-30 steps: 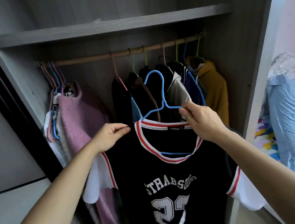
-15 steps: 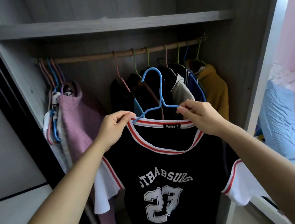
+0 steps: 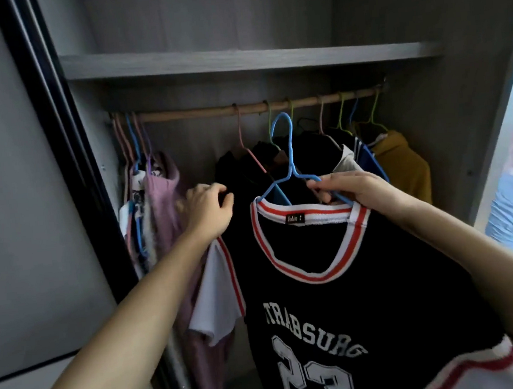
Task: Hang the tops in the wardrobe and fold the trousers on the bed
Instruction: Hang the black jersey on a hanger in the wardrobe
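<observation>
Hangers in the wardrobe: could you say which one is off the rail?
The blue hanger carrying the black jersey: the right hand holds it below the rail; the others hang on it.

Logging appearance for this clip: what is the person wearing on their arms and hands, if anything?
Nothing visible. The left hand and right hand are bare, with no gloves or rings. The left forearm and right forearm are uncovered to the frame edge: no sleeves, watch or bracelet.
</observation>
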### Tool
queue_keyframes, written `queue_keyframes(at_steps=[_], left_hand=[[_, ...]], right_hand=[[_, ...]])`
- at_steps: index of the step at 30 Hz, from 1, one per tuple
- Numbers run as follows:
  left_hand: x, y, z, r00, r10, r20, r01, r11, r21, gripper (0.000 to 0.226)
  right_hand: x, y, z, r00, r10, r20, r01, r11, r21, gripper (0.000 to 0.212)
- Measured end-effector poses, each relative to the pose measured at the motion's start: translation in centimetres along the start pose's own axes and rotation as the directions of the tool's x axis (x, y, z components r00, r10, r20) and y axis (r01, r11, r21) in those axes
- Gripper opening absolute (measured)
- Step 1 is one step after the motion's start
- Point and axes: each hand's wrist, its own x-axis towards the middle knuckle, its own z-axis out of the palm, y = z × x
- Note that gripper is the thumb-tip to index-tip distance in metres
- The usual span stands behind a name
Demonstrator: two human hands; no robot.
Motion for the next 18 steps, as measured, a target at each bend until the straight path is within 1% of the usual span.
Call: queue_keyframes(at_steps=[1, 2, 3, 4, 5, 7, 10, 12, 14, 16, 18], left_hand=[[0.6, -0.6, -0.3, 0.998, -0.062, -0.017, 0.063, 0.997, 0.054, 0.037], [1.2, -1.2, -0.7, 0.992, -0.123, -0.006, 0.123, 0.989, 0.080, 0.043], [1.8, -1.7, -1.0, 0.985, -0.170, 0.024, 0.167, 0.981, 0.094, 0.049], [2.4, -2.2, -1.2, 0.979, -0.194, 0.064, 0.187, 0.977, 0.106, 0.052], [2.9, -2.4, -1.3, 0.976, -0.194, 0.096, 0.182, 0.976, 0.118, 0.054], [4.1, -2.4, -1.6, 0.986, -0.145, 0.085, 0.134, 0.984, 0.119, 0.055], [6.5, -1.5, -2.9, 0.996, -0.045, -0.078, 0.055, 0.991, 0.124, 0.059], [8.5, -1.1, -4.0, 0.984, -0.006, -0.176, 0.038, 0.983, 0.179, 0.063], [10.6, -1.0, -4.9, 0.979, -0.008, -0.203, 0.059, 0.968, 0.243, 0.070], [12.7, -1.3, -5.5, 0.980, -0.011, -0.199, 0.074, 0.947, 0.312, 0.077], [14.5, -1.9, -5.6, 0.984, 0.021, -0.178, 0.054, 0.913, 0.405, 0.083]], right_hand=[[0.6, -0.6, 0.6, 0.998, -0.055, -0.019, 0.055, 0.998, -0.023, 0.060], [1.3, -1.1, 1.3, 0.995, -0.095, -0.036, 0.094, 0.995, -0.025, 0.052], [2.1, -1.6, 1.9, 0.991, -0.126, -0.055, 0.125, 0.992, -0.022, 0.037], [3.1, -1.9, 2.5, 0.985, -0.153, -0.075, 0.151, 0.988, -0.032, 0.028], [4.3, -2.1, 3.0, 0.979, -0.182, -0.091, 0.178, 0.983, -0.049, 0.023], [7.0, -2.4, 4.0, 0.964, -0.232, -0.128, 0.225, 0.972, -0.066, 0.016], [11.5, -2.6, 5.0, 0.947, -0.277, -0.161, 0.280, 0.960, -0.008, 0.014], [14.6, -2.9, 5.6, 0.942, -0.288, -0.171, 0.303, 0.951, 0.067, 0.015], [17.6, -3.2, 6.2, 0.938, -0.295, -0.185, 0.314, 0.945, 0.087, 0.019], [20.4, -3.0, 6.9, 0.933, -0.319, -0.167, 0.328, 0.944, 0.028, 0.020], [22.9, -2.4, 7.5, 0.938, -0.313, -0.148, 0.309, 0.950, -0.053, 0.020]])
